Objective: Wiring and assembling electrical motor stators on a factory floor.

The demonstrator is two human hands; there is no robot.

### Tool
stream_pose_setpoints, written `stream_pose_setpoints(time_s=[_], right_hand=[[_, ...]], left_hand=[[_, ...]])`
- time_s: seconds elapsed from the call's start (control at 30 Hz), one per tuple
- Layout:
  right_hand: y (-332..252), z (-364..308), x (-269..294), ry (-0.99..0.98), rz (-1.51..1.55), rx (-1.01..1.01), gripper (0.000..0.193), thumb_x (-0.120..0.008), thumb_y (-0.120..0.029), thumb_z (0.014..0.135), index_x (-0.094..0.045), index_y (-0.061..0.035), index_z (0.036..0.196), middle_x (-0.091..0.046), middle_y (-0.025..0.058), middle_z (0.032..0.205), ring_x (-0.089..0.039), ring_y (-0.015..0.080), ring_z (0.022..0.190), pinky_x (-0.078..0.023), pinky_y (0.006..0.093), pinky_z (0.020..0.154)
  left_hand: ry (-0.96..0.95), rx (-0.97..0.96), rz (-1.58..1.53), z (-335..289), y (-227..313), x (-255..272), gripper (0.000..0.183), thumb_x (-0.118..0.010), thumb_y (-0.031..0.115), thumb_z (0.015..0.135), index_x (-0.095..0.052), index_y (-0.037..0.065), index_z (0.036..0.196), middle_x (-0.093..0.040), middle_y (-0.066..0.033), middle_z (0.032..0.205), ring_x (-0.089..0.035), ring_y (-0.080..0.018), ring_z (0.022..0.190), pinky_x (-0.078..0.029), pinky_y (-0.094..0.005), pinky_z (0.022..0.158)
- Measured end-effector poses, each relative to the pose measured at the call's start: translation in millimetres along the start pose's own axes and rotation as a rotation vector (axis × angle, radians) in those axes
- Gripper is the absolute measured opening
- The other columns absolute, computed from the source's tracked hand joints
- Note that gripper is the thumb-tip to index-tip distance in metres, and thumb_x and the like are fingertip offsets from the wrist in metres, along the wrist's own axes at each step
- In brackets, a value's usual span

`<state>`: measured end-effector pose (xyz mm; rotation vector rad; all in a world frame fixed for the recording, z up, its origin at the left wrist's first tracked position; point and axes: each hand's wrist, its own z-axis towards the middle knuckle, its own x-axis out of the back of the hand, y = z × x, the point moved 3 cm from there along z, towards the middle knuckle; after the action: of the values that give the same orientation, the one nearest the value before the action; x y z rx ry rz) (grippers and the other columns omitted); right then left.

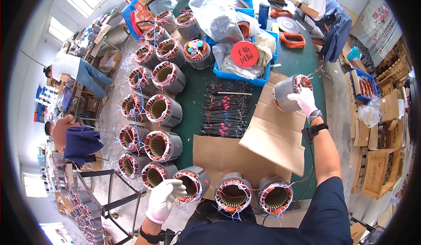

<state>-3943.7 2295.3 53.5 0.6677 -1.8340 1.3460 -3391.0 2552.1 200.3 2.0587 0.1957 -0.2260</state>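
My right hand [302, 101], in a white glove, grips the rim of a grey motor stator [283, 97] that lies on its side at the table's right. Its fingers reach into the bore, and orange windings show past them. My left hand [164, 197], also gloved, is at the near edge with its fingers stretched out and nothing visible in them. It is beside a stator [200, 179] with white-laced copper coil ends; whether it touches is unclear. Two more stators, one in the middle [233, 194] and one to the right [275, 194], stand along the near edge.
Several stators [164, 110] line the table's left side. Flat cardboard [223, 155] lies mid-table, below a bundle of black sleeved leads [224, 118]. Blue bins [242, 79] with plastic bags and a red round lid [245, 54] stand farther back. Co-workers are at the far end.
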Motion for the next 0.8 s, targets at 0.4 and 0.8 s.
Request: stream_pose_setpoints(time_s=[0.4, 0.8], right_hand=[[9.7, -73.0, 13.0, 0.089, 1.014, -0.206, 0.036, -0.081, -0.001, 0.070, -0.068, -0.0034, 0.104, -0.070, 0.0057, 0.095, -0.066, 0.0198, 0.082, -0.056, 0.0375, 0.076], [-183.9, -358.7, 97.2, -0.017, 1.155, -0.150, 0.029, -0.066, 0.000, 0.087, -0.068, 0.0046, 0.115, -0.072, 0.0076, 0.103, -0.068, 0.0152, 0.090, -0.055, 0.0310, 0.085]], left_hand=[[-0.029, -0.011, -0.132, -52.8, -8.1, 40.7, 0.038, -0.054, 0.024, 0.103, -0.058, -0.007, 0.125, -0.069, -0.0184, 0.111, -0.069, -0.0269, 0.101, -0.054, -0.0401, 0.094], [-0.780, 0.094, 0.251, 49.0, -18.8, -118.1, 0.045, -0.052, 0.020, 0.104, -0.045, -0.001, 0.143, -0.059, -0.0126, 0.133, -0.057, -0.0189, 0.122, -0.047, -0.0335, 0.103]])
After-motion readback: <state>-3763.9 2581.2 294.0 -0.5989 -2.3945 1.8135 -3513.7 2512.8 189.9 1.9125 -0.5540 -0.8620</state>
